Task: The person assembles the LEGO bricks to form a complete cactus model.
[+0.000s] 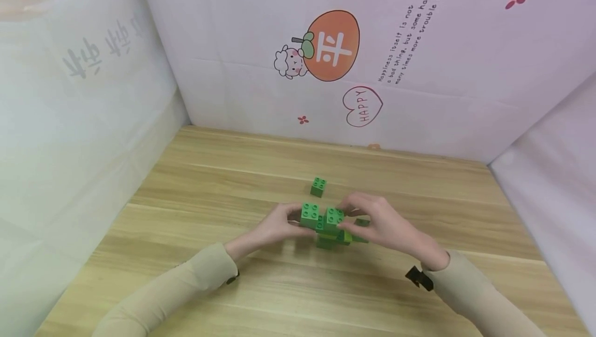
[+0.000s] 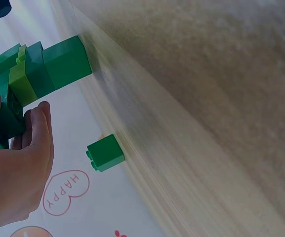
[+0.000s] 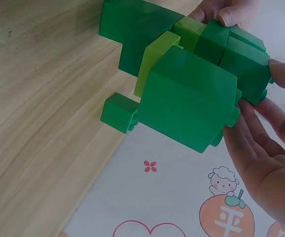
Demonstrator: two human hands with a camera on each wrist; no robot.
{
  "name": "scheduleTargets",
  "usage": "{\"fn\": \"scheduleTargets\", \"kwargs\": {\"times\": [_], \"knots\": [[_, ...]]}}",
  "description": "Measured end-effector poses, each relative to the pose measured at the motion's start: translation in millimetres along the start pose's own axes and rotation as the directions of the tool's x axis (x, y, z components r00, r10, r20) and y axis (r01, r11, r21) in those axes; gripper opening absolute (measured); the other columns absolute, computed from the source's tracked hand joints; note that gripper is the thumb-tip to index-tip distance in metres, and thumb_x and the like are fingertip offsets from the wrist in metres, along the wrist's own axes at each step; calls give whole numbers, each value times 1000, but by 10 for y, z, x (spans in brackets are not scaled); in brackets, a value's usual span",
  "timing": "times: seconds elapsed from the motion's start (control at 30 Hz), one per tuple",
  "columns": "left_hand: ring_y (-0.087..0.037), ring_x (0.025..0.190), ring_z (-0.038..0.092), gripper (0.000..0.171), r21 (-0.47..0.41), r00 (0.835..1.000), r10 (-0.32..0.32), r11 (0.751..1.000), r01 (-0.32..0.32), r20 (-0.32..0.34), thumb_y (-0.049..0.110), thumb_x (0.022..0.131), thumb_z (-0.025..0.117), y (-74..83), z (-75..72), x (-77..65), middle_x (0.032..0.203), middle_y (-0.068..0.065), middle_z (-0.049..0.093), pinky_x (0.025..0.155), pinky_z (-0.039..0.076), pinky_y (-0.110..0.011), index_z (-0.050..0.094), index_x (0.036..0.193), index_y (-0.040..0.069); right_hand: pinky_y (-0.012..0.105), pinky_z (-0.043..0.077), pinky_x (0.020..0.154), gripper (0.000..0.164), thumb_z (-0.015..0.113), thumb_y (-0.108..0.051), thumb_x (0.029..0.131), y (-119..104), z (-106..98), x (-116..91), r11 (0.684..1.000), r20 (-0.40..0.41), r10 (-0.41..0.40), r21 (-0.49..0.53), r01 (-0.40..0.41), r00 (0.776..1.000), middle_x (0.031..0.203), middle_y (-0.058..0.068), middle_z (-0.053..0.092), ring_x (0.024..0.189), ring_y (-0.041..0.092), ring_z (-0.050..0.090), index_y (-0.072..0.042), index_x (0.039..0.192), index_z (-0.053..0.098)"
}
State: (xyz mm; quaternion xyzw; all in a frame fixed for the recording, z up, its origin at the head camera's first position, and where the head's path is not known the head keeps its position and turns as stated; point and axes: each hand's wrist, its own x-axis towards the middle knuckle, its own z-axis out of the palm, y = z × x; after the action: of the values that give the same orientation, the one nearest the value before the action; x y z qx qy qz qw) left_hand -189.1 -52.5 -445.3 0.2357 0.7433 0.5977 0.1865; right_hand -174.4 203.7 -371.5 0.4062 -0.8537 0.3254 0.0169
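Note:
A built piece of green toy building bricks [image 1: 328, 243], with lime-green bricks [image 3: 188, 30] in it, stands on the table between my hands. My left hand [image 1: 276, 224] grips it from the left, thumb and fingers around the brick [image 1: 309, 215] on that side. From the right, my right hand [image 1: 384, 223] pinches a studded green brick [image 1: 333, 217] at the top, thumb on the near side and fingers behind. In the right wrist view, a large green brick [image 3: 189, 98] juts out in front of the rest. Some of the joins are hidden by the fingers.
A single loose green brick [image 1: 318, 187] stands on the wooden table [image 1: 223, 171] beyond the built piece. A printed white cloth [image 1: 242, 88] hangs behind the table, with more white cloth [image 1: 70, 135] along the left and right sides.

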Motion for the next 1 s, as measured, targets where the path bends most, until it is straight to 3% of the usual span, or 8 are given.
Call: {"fn": "scheduleTargets", "kwargs": {"times": [0.63,1.0], "knots": [[-19,112,67,47,19,1000,-11,1000,11,-12,9,81,80,29,-13,-2,123,-10,71,97,56,-25,65,125,7,28,64,76,19,77,-4,83,16,-48,81,998,49,17,56,-19,999,95,1,72,89,16,73,-10,98,68],[-21,113,67,48,11,1000,-3,1000,3,-6,9,82,80,25,-14,-1,124,-11,70,97,56,-24,64,127,6,29,63,79,17,77,-7,85,14,-41,81,994,69,65,89,-71,995,97,4,71,92,21,73,-10,98,67]]}}
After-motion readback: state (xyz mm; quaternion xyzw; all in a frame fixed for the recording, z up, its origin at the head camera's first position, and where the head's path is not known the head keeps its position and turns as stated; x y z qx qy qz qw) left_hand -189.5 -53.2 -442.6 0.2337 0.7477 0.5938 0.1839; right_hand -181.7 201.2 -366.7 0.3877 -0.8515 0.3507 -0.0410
